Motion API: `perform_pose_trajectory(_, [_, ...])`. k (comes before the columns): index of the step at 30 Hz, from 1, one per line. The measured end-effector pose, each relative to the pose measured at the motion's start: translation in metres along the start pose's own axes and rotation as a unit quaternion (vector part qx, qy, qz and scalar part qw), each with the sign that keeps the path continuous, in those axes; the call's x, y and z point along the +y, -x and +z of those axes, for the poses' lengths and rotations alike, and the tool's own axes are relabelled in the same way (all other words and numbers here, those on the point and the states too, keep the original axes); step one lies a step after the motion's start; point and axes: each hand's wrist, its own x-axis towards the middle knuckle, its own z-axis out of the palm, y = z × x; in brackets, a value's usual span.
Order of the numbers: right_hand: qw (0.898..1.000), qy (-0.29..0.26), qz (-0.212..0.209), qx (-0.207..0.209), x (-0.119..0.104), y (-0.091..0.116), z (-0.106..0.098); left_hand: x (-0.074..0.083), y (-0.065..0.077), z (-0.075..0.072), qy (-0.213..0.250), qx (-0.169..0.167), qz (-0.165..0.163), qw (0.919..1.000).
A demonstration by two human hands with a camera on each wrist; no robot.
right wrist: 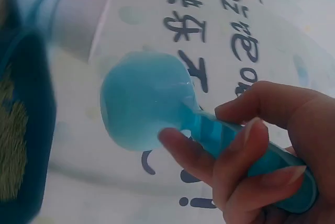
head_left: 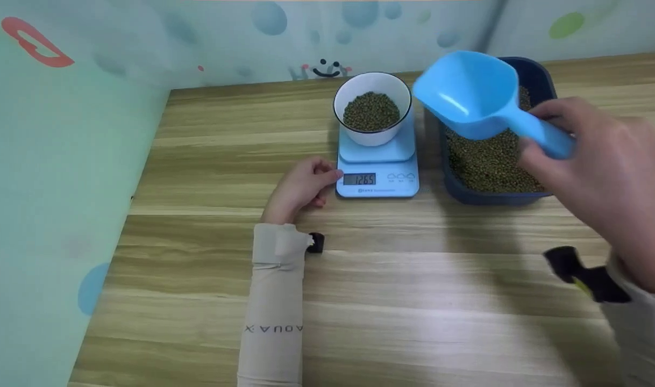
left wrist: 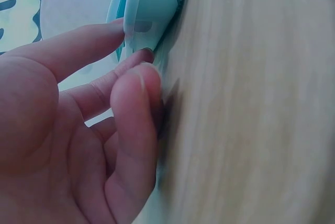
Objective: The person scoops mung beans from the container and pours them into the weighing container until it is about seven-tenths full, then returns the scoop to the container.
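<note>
In the head view my left hand (head_left: 305, 185) rests at the left edge of a light-blue kitchen scale (head_left: 378, 187), a fingertip beside its display, which reads 126.5. The left wrist view shows the thumb (left wrist: 89, 43) touching the scale's edge, the other fingers loosely bent. On the scale stands a white bowl (head_left: 373, 138) partly filled with small greenish-brown beans (head_left: 371, 112). My right hand (head_left: 610, 161) grips the handle of a blue scoop (head_left: 467, 91), held up over the left part of a dark-blue bin (head_left: 483, 199). No beans show inside the scoop.
Many more beans (head_left: 486, 161) lie in the bin, just right of the scale. Behind the wooden table (head_left: 198, 258) is a patterned wall covering (head_left: 225, 48), with another along the left side. A black wrist strap piece (head_left: 585, 274) sits by the right sleeve.
</note>
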Motion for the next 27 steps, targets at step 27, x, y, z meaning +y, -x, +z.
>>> perform_pose_trajectory(27, [0.873,0.164,0.018,-0.458,0.106,-0.078,-0.053,0.003,-0.002,-0.002,-0.005,0.001,0.015,0.9999])
